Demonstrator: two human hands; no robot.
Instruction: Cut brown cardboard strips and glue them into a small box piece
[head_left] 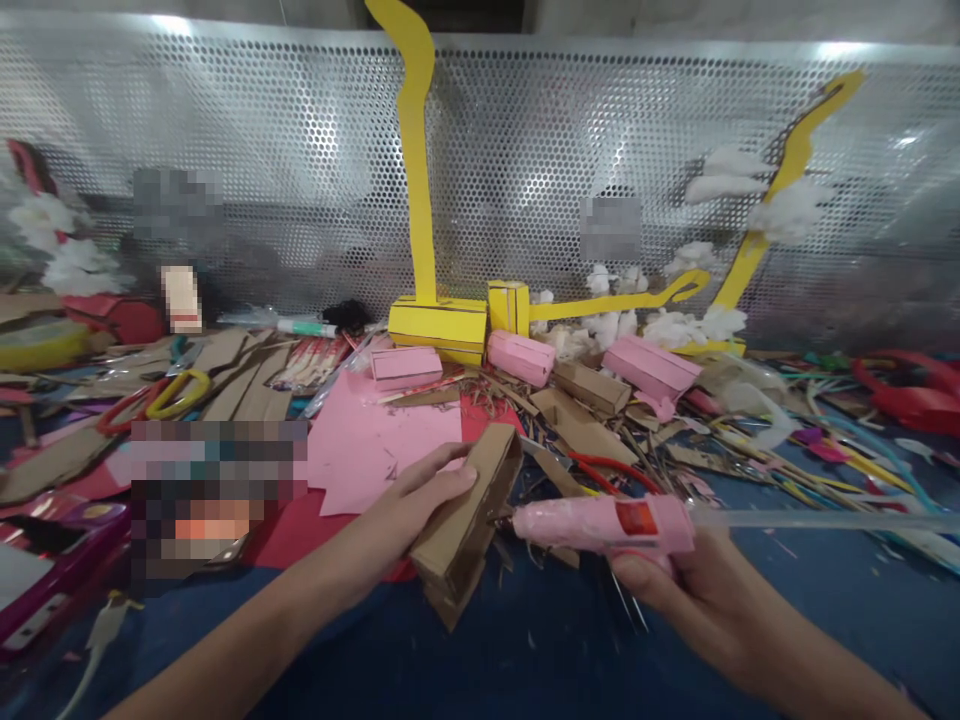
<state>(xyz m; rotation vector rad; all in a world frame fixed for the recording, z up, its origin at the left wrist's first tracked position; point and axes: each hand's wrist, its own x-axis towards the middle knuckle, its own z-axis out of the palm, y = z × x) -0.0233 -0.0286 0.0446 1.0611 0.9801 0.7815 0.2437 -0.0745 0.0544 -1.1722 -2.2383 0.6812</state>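
My left hand [433, 487] grips a folded piece of brown cardboard [466, 505], a long box shape with one side open. My right hand [690, 580] is wrapped round the handle of a pink hot glue gun [577, 524]. Its nozzle points left at the cardboard's open side; whether the tip touches cannot be made out. A clear glue stick [810, 519] sticks out of the gun's back end. Under my left hand lie pink paper [382, 430] and red paper [300, 535]. Orange-handled scissors [611, 470] lie behind the glue gun.
Pink-covered boxes [651, 366] and a yellow box [437, 330] with a tall yellow strip stand at the back, before a perforated metal panel [285, 150]. Cardboard scraps [581, 425] litter the blue table. Yellow-and-red-handled scissors [178, 393] lie left, a red tape roll [911, 395] right.
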